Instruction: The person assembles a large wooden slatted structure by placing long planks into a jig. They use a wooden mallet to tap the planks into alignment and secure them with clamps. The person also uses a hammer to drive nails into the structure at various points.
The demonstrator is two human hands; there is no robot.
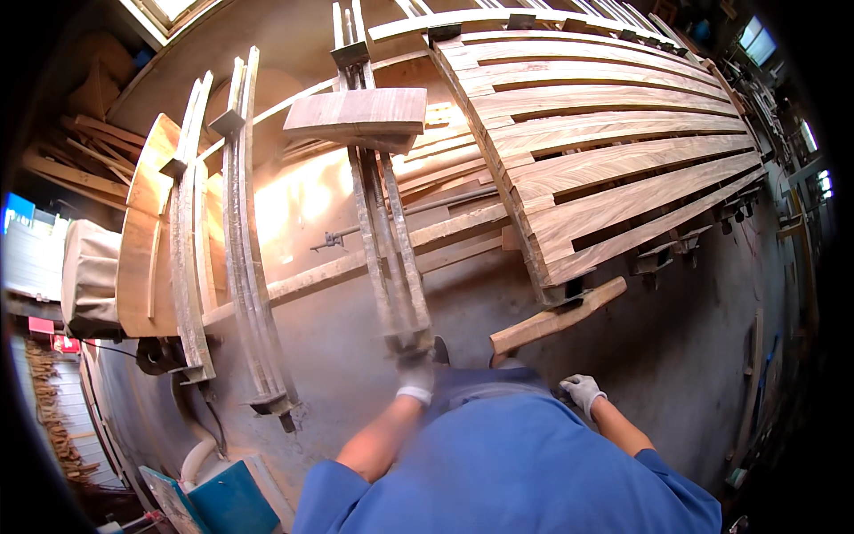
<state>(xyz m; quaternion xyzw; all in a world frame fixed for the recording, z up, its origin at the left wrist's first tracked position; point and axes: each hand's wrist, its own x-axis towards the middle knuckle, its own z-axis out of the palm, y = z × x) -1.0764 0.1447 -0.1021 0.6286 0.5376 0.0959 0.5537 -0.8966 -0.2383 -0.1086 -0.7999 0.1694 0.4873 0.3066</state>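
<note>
Your left hand (pixel 414 374), gloved, is closed on the near end of the long bar clamp (pixel 387 240), which runs far from you up the middle of the floor (pixel 676 356). It looks like steel: heavy, stiff, awkward lengthwise, so take it near the jaw block where your hand is. A short wood block (pixel 358 117) rests across its far part. Your right hand (pixel 581 390) hangs to the right, near the wooden handle (pixel 556 319); whether it grips anything I cannot tell.

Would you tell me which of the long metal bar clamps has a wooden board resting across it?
The middle bar clamp, which the left hand grips at its near end, carries the short board; the two clamps further left carry none.
</note>
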